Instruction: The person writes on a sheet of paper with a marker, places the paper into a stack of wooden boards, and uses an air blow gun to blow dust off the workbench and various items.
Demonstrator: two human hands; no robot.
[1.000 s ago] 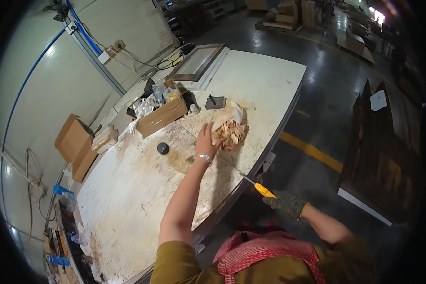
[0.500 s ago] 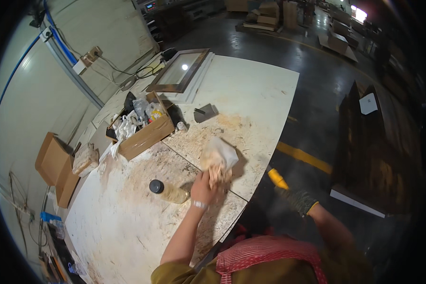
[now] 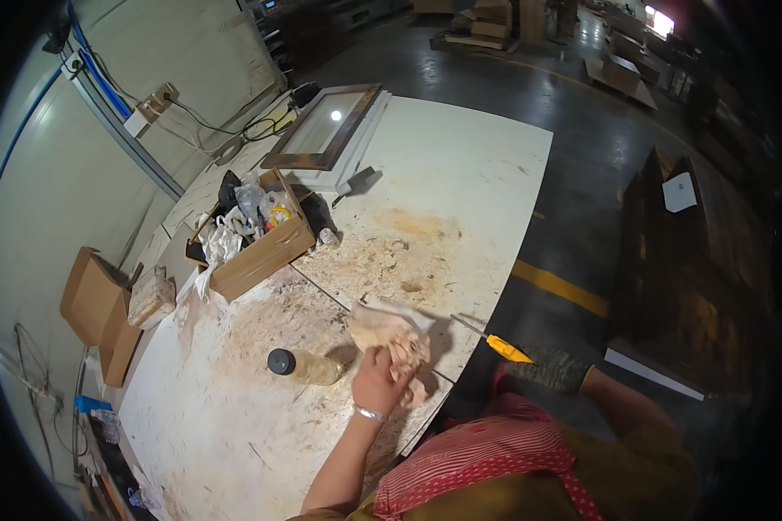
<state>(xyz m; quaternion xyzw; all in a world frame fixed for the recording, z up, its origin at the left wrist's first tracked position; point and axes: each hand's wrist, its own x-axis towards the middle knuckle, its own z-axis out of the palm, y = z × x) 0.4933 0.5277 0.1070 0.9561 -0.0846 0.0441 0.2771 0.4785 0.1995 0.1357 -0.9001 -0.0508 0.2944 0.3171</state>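
My left hand (image 3: pixel 380 382) is closed on a crumpled, stained pale rag (image 3: pixel 391 334), low over the right part of the white worktable (image 3: pixel 460 174). In my right hand (image 3: pixel 556 368), which wears a dark knit glove, is a tool with a yellow handle and a thin metal shaft (image 3: pixel 506 348); its kind I cannot make out. Its shaft reaches over the table's right edge toward the rag. A clear bottle with a black cap (image 3: pixel 308 366) lies or leans just left of my left hand; inside is something yellowish. Dust and brown stains cover the tabletop around the rag.
A cardboard box (image 3: pixel 265 260) full of plastic bags and odds and ends sits at the left. Behind it lies a stack of framed panels (image 3: pixel 326 130), with a dark grey block (image 3: pixel 361 181) near its corner. Right of the table, dark wooden panels (image 3: pixel 699 286) stand on the floor.
My left hand has drawn the rag nearer to me. The tool has swung so its shaft now lies over the table edge. The grey block has shifted away, up to the framed panels.
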